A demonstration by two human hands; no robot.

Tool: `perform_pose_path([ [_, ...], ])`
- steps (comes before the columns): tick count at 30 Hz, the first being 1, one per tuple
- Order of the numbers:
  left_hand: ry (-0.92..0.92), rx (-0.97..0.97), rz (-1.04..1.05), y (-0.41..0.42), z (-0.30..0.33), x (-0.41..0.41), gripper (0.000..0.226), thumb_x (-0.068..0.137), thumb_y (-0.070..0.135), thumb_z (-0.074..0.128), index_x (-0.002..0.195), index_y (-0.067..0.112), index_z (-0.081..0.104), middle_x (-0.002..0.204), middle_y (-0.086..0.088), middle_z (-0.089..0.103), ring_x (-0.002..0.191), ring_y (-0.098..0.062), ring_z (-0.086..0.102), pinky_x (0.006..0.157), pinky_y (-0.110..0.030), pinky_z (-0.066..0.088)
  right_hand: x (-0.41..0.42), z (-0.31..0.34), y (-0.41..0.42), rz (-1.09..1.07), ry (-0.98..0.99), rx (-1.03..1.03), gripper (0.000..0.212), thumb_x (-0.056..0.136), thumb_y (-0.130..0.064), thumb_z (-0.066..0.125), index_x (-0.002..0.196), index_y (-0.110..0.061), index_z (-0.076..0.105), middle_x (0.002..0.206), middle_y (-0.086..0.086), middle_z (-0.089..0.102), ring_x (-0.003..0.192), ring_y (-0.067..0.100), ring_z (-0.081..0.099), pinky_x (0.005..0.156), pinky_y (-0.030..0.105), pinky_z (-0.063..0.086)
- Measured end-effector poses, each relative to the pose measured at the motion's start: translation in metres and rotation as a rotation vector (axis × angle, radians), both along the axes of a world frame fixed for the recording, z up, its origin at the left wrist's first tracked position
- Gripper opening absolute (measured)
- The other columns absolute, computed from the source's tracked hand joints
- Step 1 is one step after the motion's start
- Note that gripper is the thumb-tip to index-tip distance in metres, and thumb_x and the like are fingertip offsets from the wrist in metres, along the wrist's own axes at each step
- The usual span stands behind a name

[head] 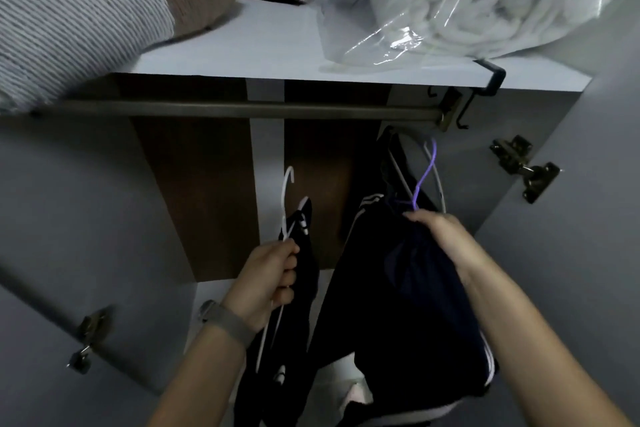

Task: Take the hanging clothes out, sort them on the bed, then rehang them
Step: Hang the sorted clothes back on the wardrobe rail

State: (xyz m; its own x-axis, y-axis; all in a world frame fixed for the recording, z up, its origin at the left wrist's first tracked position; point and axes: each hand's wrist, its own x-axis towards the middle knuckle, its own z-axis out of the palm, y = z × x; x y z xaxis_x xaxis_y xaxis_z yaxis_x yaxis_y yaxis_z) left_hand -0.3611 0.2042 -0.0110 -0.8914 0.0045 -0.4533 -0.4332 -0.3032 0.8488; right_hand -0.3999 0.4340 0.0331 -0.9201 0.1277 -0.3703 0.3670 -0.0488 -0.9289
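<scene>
Wardrobe interior fills the frame, its bare metal rail (242,110) crossing beneath a shelf (242,45). At lower centre, the left hand (268,279) grips a white hanger (286,204) carrying a dark garment (304,274). Right of it, the right hand (440,232) pinches a purple hanger (424,180) holding dark striped track clothing (398,305).

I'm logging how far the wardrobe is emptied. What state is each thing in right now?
left hand: grips the white hanger.
white hanger: off the rail, carrying a dark garment.
right hand: holds the purple hanger at its neck.
purple hanger: hook up near the rail's right end; whether hooked on is unclear.
striped dark garment: hanging under the right hand.
rail: bare along its visible length.
wardrobe doors: open.
</scene>
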Motion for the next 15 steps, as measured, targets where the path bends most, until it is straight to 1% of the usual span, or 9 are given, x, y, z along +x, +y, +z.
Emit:
perform_pose_path([
  [3,0.019,-0.005,0.0,0.007,-0.001,-0.007,0.021,0.099,0.024,0.042,0.08,0.017,0.047,0.047,0.01,0.031,0.036,-0.003,0.024,0.033,-0.012,0.017,-0.036,0.024,0.023,-0.028,0.109,0.158,0.015,0.089,-0.009,0.056,0.095,0.001,0.066,0.07,0.01,0.066,0.049,0.011,0.064,0.043,0.013,0.046],
  [5,0.019,-0.001,0.013,0.011,-0.002,-0.012,0.02,0.099,0.022,0.041,0.08,0.016,0.047,0.046,0.01,0.031,0.035,-0.003,0.023,0.034,-0.011,0.016,-0.065,0.033,0.032,-0.037,0.137,0.228,0.016,0.088,-0.008,0.058,0.099,0.001,0.065,0.067,0.007,0.066,0.053,0.015,0.062,0.046,0.017,0.046],
  [7,0.015,0.001,0.03,0.013,-0.003,-0.017,0.021,0.099,0.02,0.041,0.08,0.016,0.048,0.046,0.01,0.031,0.035,-0.003,0.023,0.035,-0.011,0.016,-0.098,0.032,0.038,-0.067,0.121,0.286,0.022,0.087,-0.005,0.058,0.108,0.002,0.064,0.074,0.01,0.064,0.062,0.02,0.06,0.05,0.023,0.046],
  [9,0.004,0.002,0.046,0.012,-0.003,-0.021,0.02,0.098,0.019,0.04,0.081,0.016,0.049,0.046,0.01,0.031,0.035,-0.004,0.023,0.036,-0.011,0.015,-0.128,0.026,0.04,-0.065,0.097,0.347,0.026,0.09,-0.001,0.05,0.112,0.005,0.062,0.085,0.014,0.064,0.065,0.022,0.058,0.047,0.021,0.047],
  [10,-0.003,0.003,0.054,0.011,-0.003,-0.022,0.019,0.098,0.018,0.041,0.081,0.016,0.049,0.046,0.01,0.031,0.035,-0.004,0.022,0.036,-0.012,0.015,-0.14,0.021,0.039,-0.055,0.085,0.379,0.029,0.091,-0.001,0.046,0.116,0.007,0.06,0.096,0.018,0.065,0.068,0.024,0.058,0.048,0.021,0.047],
  [12,-0.003,0.0,0.064,0.007,-0.002,-0.022,0.019,0.098,0.017,0.041,0.081,0.015,0.05,0.045,0.01,0.031,0.035,-0.004,0.022,0.037,-0.013,0.014,-0.157,0.01,0.037,-0.033,0.069,0.466,0.034,0.095,-0.006,0.043,0.125,0.005,0.054,0.121,0.022,0.06,0.091,0.031,0.061,0.063,0.026,0.047],
  [13,0.003,-0.001,0.068,0.004,-0.002,-0.021,0.019,0.098,0.017,0.041,0.081,0.015,0.05,0.045,0.01,0.031,0.035,-0.004,0.022,0.037,-0.013,0.014,-0.162,0.004,0.035,-0.015,0.059,0.518,0.036,0.096,-0.01,0.042,0.128,0.004,0.053,0.126,0.022,0.058,0.104,0.033,0.06,0.073,0.031,0.048],
  [14,0.007,-0.001,0.076,0.002,-0.002,-0.021,0.018,0.098,0.017,0.04,0.082,0.015,0.05,0.045,0.01,0.03,0.035,-0.004,0.022,0.037,-0.013,0.014,-0.166,-0.001,0.033,0.007,0.058,0.573,0.037,0.097,-0.013,0.042,0.129,0.002,0.052,0.128,0.02,0.057,0.114,0.033,0.057,0.083,0.034,0.048],
  [15,0.012,-0.003,0.086,-0.001,-0.002,-0.02,0.018,0.098,0.016,0.04,0.084,0.015,0.051,0.046,0.01,0.03,0.035,-0.004,0.022,0.037,-0.013,0.014,-0.171,-0.008,0.032,0.026,0.059,0.611,0.037,0.096,-0.014,0.042,0.129,0.001,0.051,0.128,0.019,0.056,0.117,0.034,0.055,0.091,0.036,0.047],
])
